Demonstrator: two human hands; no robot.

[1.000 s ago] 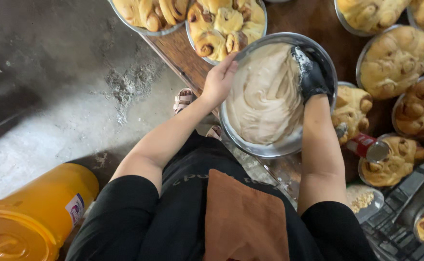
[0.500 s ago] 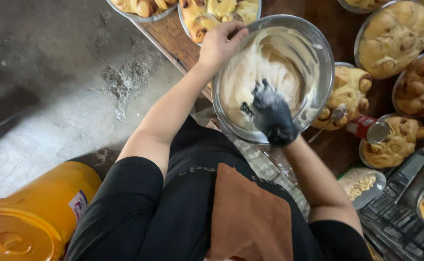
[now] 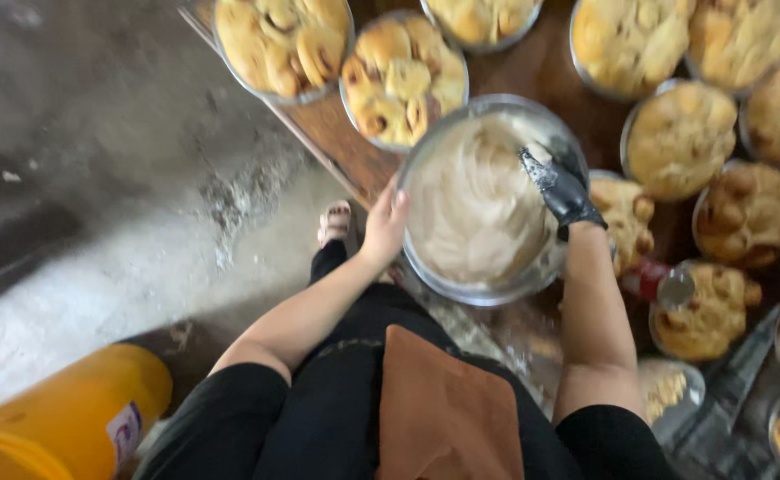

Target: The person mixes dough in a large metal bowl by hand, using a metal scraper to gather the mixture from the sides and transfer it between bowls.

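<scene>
Gripping the steel bowl's [image 3: 461,283] near rim, the left hand [image 3: 385,224] steadies it; the gloved right hand [image 3: 561,185], fingers curled, works the pale cream [image 3: 470,200] inside.

your mixing bowl [image 3: 425,169] sits on the table [image 3: 341,147] at its near edge, with batter [image 3: 474,200] filling it. your left hand [image 3: 385,224] rests on the bowl's left rim; your right hand [image 3: 561,182] is inside the bowl at its right side, in the batter. behind the bowl stand pans of buns: one [image 3: 403,76] just behind it, another [image 3: 282,43] further left near the table's corner. more bun pans [image 3: 681,138] crowd the table to the right of the bowl. a small bottle [image 3: 658,283] lies right of your right forearm. the floor [image 3: 123,213] lies left of the table, and a bucket [image 3: 66,418] stands on it at your lower left. your foot [image 3: 335,222] shows just below the table edge, left of the bowl.
</scene>
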